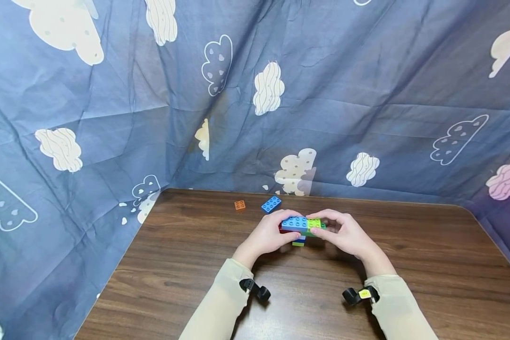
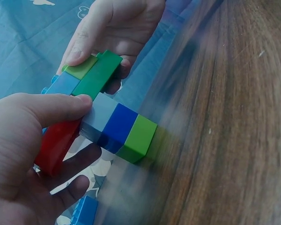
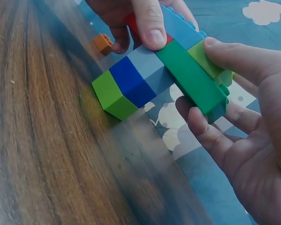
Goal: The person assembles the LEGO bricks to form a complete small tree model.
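A T-shaped toy brick build stands upright on the table, a column with wider bricks across its top. The column runs lime [image 2: 141, 138], dark blue [image 2: 118, 127] and grey-blue from the bottom up. Across it lie a red brick [image 2: 58, 143] and a green brick [image 3: 193, 80]. On these sit a light blue brick [image 1: 295, 223] and a small lime brick [image 1: 313, 223]. My left hand [image 1: 271, 232] grips the red and light blue end, thumb at the red-green seam. My right hand [image 1: 344, 231] pinches the other end, thumb against the small lime brick, fingers under the green one.
Behind the build, near the table's back edge, lie a loose blue brick [image 1: 271, 204] and a small orange brick [image 1: 240, 205]. The brown wooden table [image 1: 174, 283] ends at a blue cloth [image 1: 238, 127] with cloud prints.
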Demonstrator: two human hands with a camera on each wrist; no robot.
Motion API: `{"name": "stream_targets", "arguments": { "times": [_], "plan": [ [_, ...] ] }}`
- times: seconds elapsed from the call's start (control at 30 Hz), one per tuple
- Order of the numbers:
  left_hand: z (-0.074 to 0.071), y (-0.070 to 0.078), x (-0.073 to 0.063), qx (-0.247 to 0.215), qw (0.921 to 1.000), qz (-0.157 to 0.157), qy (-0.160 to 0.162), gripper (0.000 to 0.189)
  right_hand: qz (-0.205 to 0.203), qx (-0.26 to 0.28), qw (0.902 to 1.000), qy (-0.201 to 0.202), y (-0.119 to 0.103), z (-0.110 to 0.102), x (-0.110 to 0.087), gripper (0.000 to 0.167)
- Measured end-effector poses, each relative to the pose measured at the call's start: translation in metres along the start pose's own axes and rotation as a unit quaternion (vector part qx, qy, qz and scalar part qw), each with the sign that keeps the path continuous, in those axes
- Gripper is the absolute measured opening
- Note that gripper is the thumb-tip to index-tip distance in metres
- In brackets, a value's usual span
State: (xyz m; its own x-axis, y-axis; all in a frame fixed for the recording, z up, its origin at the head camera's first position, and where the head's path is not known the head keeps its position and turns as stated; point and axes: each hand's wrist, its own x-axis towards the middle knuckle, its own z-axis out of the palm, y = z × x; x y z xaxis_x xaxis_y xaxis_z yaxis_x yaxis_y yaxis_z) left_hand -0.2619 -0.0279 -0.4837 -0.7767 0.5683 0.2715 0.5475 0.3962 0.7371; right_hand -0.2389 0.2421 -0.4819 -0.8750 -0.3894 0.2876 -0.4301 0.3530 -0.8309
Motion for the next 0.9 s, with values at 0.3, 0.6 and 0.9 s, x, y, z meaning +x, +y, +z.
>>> {"name": "stream_targets", "arguments": {
  "times": [0.3, 0.6, 0.9],
  "plan": [
    [0.0010, 0.0003, 0.0002, 0.004, 0.9999, -0.011, -0.004, 0.042, -0.012, -0.005, 0.9999, 0.000, 0.0025, -0.0008, -0.0009, 0.032],
    [0.0000, 0.0007, 0.0003, 0.007, 1.0000, -0.005, -0.004, 0.043, -0.020, -0.005, 0.9998, 0.002, 0.0030, -0.0003, -0.0007, 0.033],
    [-0.0039, -0.0023, -0.0031, -0.023, 0.9997, -0.001, 0.006, 0.039, -0.024, 0.001, 0.9997, -0.001, 0.0038, -0.0010, -0.0002, 0.034]
  ]
}}
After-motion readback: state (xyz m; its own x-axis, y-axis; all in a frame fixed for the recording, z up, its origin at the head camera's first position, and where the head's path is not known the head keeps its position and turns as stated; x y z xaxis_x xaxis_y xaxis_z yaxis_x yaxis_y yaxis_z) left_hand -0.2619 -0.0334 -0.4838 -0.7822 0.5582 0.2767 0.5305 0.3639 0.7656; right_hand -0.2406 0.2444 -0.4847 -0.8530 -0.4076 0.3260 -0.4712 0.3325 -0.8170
